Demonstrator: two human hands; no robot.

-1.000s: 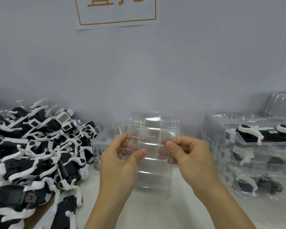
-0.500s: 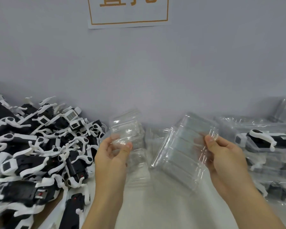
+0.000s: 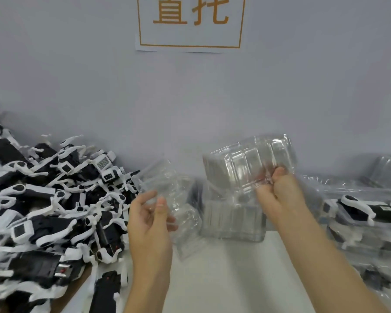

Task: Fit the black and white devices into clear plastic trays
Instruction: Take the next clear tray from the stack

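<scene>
My left hand pinches one clear tray between thumb and fingers, held off the table. My right hand has fingers curled round the edge of a second tray, raised and tilted toward the wall. A stack of empty trays sits between my hands. Pile of black and white devices at left, packed trays at right.

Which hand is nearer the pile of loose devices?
Left. The left hand holds a clear tray right beside the pile of devices; the right hand grips another tray farther off.
</scene>
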